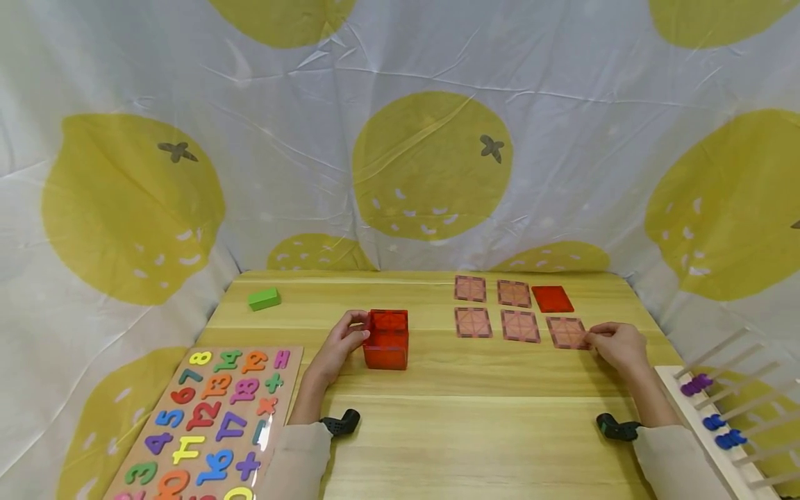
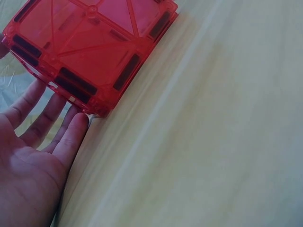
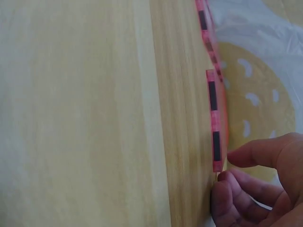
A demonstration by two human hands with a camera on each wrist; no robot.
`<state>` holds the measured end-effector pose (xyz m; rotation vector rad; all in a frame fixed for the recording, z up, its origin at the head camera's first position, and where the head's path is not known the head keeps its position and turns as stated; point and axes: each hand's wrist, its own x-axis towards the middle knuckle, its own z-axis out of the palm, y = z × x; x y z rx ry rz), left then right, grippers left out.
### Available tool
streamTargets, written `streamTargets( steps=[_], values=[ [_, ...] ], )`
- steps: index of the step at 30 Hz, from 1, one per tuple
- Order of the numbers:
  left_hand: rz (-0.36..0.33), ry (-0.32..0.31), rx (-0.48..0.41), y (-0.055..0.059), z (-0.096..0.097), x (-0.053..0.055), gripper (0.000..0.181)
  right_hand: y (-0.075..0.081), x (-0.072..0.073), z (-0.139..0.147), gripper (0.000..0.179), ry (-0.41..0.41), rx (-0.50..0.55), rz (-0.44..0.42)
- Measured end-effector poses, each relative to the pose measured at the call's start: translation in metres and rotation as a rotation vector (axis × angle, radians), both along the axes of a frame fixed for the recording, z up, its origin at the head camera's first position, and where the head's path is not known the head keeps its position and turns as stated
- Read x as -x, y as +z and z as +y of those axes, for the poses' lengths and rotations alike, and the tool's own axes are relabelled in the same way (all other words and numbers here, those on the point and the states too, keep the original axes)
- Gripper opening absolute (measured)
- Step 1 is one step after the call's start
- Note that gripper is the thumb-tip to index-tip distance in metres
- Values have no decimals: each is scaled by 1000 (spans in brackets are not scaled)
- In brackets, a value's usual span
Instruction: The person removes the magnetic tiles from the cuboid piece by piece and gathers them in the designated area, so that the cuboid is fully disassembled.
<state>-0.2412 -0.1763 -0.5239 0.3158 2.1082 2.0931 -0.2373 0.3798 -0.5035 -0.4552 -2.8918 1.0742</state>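
Observation:
A box of translucent red magnetic tiles (image 1: 385,357) with an open top stands mid-table. My left hand (image 1: 340,344) is at its left side; in the left wrist view, its fairly straight fingers (image 2: 71,139) touch the side of the box (image 2: 94,52). My right hand (image 1: 619,345) pinches the right edge of a pale red magnetic tile (image 1: 567,333), the nearest right one of a group. In the right wrist view, thumb and fingertips meet at the end of that tile (image 3: 214,120). Whether it is lifted off the table cannot be told.
More pale tiles (image 1: 473,323) lie in two rows, with a bright red tile (image 1: 553,299) at the back right. A green block (image 1: 264,299) lies at the back left. A number board (image 1: 290,361) fills the front left. A bead counting frame (image 1: 700,417) stands at the right.

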Motion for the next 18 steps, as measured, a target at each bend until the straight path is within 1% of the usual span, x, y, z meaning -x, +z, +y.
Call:
streamTargets(
  steps=[5, 7, 9, 10, 11, 13, 15, 16, 17, 18],
  values=[
    [3, -7, -28, 1, 0, 0, 45, 5, -2, -8, 38, -17, 0, 74],
    [2, -6, -38, 0, 0, 0, 45, 8, -2, -13, 38, -2, 1, 104],
    [2, -5, -40, 0, 1, 0, 46, 11, -2, -19, 38, 29, 18, 129],
    [2, -5, -43, -1, 1, 0, 46, 13, -3, -23, 39, 55, 46, 138],
    [3, -6, -42, -1, 1, 0, 46, 16, -4, -26, 41, 92, 100, 144],
    [3, -7, -42, -1, 1, 0, 46, 21, -6, -34, 46, 170, 234, 153],
    [3, -8, -41, -1, 1, 0, 46, 25, -8, -43, 51, 243, 384, 146],
    [4, -10, -41, -1, 1, 0, 46, 26, -9, -47, 53, 274, 442, 140],
    [4, -10, -39, -1, 1, 0, 46, 28, -10, -51, 54, 300, 479, 137],
    [4, -10, -39, -1, 1, 0, 46, 29, -10, -56, 55, 316, 488, 136]
  ],
)
